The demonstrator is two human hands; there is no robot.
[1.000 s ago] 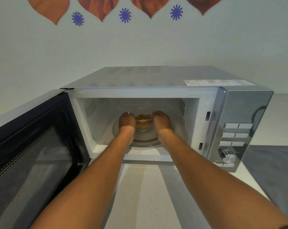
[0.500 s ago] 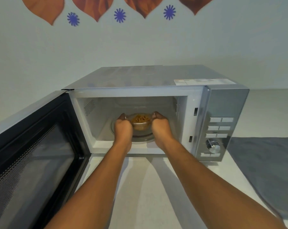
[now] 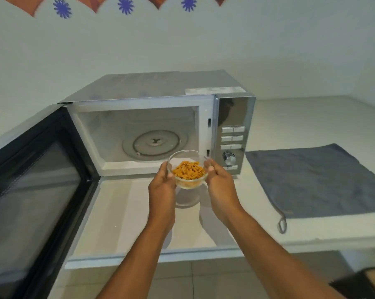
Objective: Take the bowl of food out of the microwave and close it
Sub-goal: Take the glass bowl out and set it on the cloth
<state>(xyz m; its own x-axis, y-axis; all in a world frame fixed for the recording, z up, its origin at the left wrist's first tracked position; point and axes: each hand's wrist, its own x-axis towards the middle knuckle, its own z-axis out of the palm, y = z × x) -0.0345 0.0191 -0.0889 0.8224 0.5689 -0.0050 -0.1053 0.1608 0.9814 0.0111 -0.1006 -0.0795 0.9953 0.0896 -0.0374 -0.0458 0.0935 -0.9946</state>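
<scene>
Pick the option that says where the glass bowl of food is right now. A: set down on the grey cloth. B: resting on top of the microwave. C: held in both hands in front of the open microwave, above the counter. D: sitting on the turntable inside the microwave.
C: the glass bowl is gripped between the left hand and right hand, outside the cavity, leaving the turntable bare.

bowl [image 3: 187, 170]: out of microwave [image 3: 152, 117] | turntable [image 3: 154, 144]: now bare | hands: drawn back

Both forearms reach forward, roughly parallel. The left hand [image 3: 162, 187] and right hand [image 3: 220, 182] face each other, palms inward, fingers curled, clasping the glass bowl [image 3: 187, 169] between their fingertips.
</scene>
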